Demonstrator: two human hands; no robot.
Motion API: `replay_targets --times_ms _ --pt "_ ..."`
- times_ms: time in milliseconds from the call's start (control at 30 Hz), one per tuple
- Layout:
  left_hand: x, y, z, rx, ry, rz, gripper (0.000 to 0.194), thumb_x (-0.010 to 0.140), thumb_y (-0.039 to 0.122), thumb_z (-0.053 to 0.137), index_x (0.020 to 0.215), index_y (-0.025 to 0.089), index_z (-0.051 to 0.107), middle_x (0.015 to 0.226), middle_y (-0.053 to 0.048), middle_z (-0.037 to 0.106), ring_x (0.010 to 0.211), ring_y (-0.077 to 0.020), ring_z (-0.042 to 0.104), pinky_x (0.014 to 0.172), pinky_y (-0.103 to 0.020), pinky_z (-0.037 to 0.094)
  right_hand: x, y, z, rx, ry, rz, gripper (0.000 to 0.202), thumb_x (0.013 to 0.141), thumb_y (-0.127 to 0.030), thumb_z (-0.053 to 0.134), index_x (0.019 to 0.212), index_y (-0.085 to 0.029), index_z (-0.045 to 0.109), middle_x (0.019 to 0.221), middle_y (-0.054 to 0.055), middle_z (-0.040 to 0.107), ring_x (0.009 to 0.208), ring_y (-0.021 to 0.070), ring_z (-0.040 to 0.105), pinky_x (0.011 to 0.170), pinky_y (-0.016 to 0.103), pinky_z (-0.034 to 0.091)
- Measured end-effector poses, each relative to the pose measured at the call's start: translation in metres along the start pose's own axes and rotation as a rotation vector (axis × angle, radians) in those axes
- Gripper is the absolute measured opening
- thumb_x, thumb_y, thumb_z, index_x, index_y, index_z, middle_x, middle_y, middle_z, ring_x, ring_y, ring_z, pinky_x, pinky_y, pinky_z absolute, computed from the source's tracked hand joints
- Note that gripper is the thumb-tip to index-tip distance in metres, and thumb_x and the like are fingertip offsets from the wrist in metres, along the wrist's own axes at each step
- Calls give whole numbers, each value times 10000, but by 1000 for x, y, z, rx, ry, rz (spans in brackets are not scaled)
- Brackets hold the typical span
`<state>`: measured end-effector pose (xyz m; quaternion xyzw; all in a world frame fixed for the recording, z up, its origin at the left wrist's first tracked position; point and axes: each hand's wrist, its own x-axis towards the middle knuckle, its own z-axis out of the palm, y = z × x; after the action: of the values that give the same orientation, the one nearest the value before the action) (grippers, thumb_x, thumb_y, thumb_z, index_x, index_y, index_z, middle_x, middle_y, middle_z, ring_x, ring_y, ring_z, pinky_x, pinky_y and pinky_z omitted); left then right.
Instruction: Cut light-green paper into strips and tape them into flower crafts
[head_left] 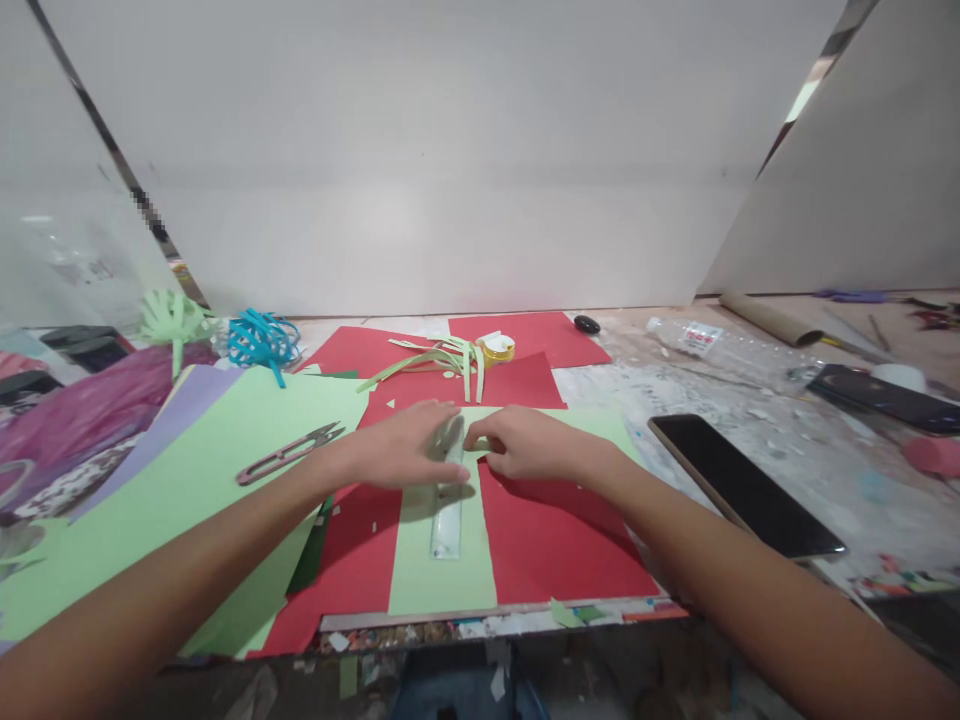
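Note:
A clear ruler point(448, 520) lies lengthwise on a pale green paper strip point(412, 575), over red paper point(555, 540). My left hand point(401, 445) rests across the ruler's upper part, its thumb and fingers spread apart on it. Just right of the ruler, my right hand point(536, 443) is curled with its fingertips close together at the green paper. Whatever it may pinch is hidden or too small to make out. Small thread snips point(289, 455) lie left of my left hand on a larger green sheet point(217, 480).
Cut green strips point(450, 360) and a yellow tape roll point(496, 347) lie beyond my hands. A phone point(742, 485), a plastic bottle point(727, 350) and a cardboard tube point(771, 320) are on the right. Blue curled paper point(262, 338) and a pink bag point(97, 405) are left.

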<state>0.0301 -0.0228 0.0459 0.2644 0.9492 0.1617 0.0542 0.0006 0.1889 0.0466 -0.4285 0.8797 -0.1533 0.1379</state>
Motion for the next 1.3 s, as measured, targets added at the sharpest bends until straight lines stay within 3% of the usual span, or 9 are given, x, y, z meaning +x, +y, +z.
replay_targets --times_ms 100,300,433,567,800,1033,1300 --pt "-11 3 7 101 -122 36 809 794 706 467 1400 174 414 1464 -150 421 1351 -359 357 1064 -460 334 1 -1 1 -127 34 -38 226 795 -119 459 877 -210 649 754 31 623 639 150 508 566 252 302" --pt "-7 10 31 193 -60 -3 885 845 741 284 1474 119 297 1536 -170 296 1416 -355 244 1139 -487 196 -11 16 -3 -472 112 -117 137 773 -122 518 814 -181 635 893 99 621 881 237 533 743 329 344" --pt "-8 13 22 154 -111 -36 917 846 755 237 1504 117 233 1574 -147 193 1452 -335 136 1162 -487 143 -22 35 -2 -424 102 -76 216 793 -55 499 857 -190 655 943 91 647 927 223 548 804 324 343" --pt "-19 3 6 120 -243 -50 1075 741 826 379 1535 160 92 1592 -117 58 1456 -355 59 1160 -493 169 -26 40 2 -366 115 -45 221 835 -57 479 861 -197 649 957 79 652 896 204 559 759 298 341" --pt "-18 1 16 127 -256 -29 1052 762 821 341 1532 143 107 1592 -103 43 1459 -342 29 1175 -491 137 -26 32 4 -345 128 8 195 851 -62 465 807 -182 611 908 63 640 837 178 546 717 284 327" --pt "-13 13 34 135 -101 -38 901 861 736 241 1527 137 146 1588 -84 118 1463 -295 109 1187 -477 98 -27 32 3 -314 113 29 197 837 -60 472 819 -183 625 893 66 632 844 186 548 713 281 332" --pt "-12 15 41 180 -43 -43 897 867 729 225 1519 115 191 1571 -128 203 1442 -332 186 1168 -486 156 -28 32 4 -293 112 37 241 848 -66 465 887 -191 666 968 88 644 904 205 561 763 284 363"
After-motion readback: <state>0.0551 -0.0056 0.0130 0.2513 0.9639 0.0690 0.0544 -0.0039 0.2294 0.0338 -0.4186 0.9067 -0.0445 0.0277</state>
